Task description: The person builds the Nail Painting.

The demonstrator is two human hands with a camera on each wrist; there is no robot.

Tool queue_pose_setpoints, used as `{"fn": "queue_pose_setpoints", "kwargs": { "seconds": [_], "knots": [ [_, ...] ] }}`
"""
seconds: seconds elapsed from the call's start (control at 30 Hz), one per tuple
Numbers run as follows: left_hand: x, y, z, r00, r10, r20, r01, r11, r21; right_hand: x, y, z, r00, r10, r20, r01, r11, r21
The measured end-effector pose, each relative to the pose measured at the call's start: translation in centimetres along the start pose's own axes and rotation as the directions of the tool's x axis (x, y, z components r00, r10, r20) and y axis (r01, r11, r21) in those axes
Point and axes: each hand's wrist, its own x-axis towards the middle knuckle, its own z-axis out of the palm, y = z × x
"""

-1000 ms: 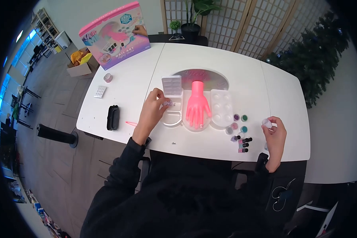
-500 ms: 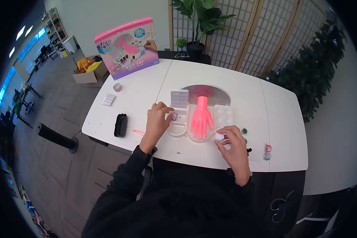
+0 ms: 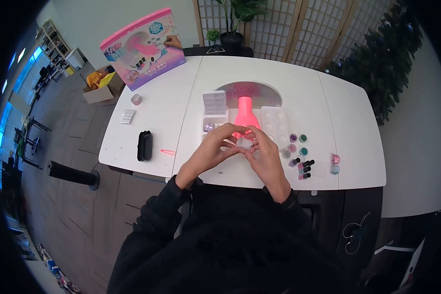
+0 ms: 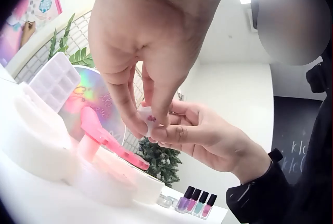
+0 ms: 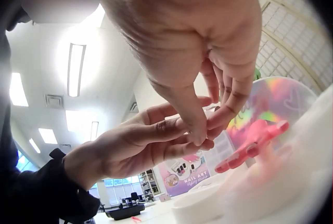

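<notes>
Both hands meet in front of the pink model hand (image 3: 245, 112), fingertips close together around a small whitish jar (image 3: 244, 143). My left hand (image 3: 214, 149) pinches it from the left, and my right hand (image 3: 267, 159) grips it from the right. Pinkish marks show on the jar's pale side (image 4: 151, 120) in the left wrist view. From the right wrist the fingers mostly hide it. The model hand stands on a white tray with a shiny oval backing (image 3: 267, 93). A small lilac container (image 3: 209, 127) sits in the tray's left compartment, under a raised clear lid (image 3: 214, 103).
Right of the tray's round-welled palette (image 3: 275, 125) stand several small glitter pots (image 3: 303, 138) and nail polish bottles (image 3: 306, 169). Two more pots (image 3: 334, 164) are farther right. Leftward lie pink tweezers (image 3: 168, 152), a black case (image 3: 144, 146) and the kit box (image 3: 144, 51).
My right hand has come from the right side of the table to the middle with the whitish jar. My left hand has let go of the lilac container in the tray and joined it.
</notes>
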Motion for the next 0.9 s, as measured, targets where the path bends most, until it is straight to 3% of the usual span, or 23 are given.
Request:
{"fn": "queue_pose_setpoints", "kwargs": {
  "seconds": [0.2, 0.27, 0.37, 0.43, 0.5, 0.6, 0.67, 0.83, 0.9],
  "knots": [
    [0.0, -1.5, 0.0, 0.995, -0.011, -0.104, 0.016, 0.999, 0.042, 0.4, -0.7, 0.3, 0.995, 0.038, -0.087, -0.035, 0.999, 0.033],
    [0.4, -1.9, 0.3, 0.99, -0.036, -0.138, 0.037, 0.999, 0.005, 0.1, -0.6, 0.2, 0.999, -0.014, -0.046, 0.009, 0.994, -0.11],
    [0.3, -2.8, -0.5, 0.98, -0.025, -0.195, 0.045, 0.994, 0.102, 0.1, -0.7, 0.5, 0.997, 0.033, -0.068, -0.041, 0.991, -0.13],
    [0.6, -3.3, -1.8, 0.953, 0.057, -0.298, 0.036, 0.955, 0.295, 0.0, -0.3, 0.5, 0.998, 0.043, -0.045, -0.048, 0.99, -0.131],
    [1.1, -3.4, -3.4, 0.93, 0.055, -0.362, 0.052, 0.959, 0.279, -0.1, -0.1, 0.1, 0.998, 0.054, -0.019, -0.056, 0.989, -0.133],
    [1.3, -5.3, -4.8, 0.942, 0.104, -0.32, 0.028, 0.923, 0.384, 0.1, 0.1, -0.2, 0.999, -0.008, 0.05, 0.018, 0.978, -0.206],
    [1.7, -5.2, -4.5, 0.964, 0.026, -0.265, 0.083, 0.917, 0.391, 0.4, 0.4, 0.1, 0.998, -0.067, 0.012, 0.067, 0.96, -0.271],
    [2.3, -6.1, -3.0, 0.982, 0.044, -0.183, 0.063, 0.839, 0.54, 0.4, 0.9, 0.2, 0.999, 0.004, 0.048, 0.008, 0.972, -0.237],
    [2.5, -6.6, -3.0, 0.969, 0.133, -0.208, 0.028, 0.779, 0.626, 0.4, 1.2, 0.3, 0.999, -0.002, 0.044, 0.013, 0.972, -0.236]
  ]
}}
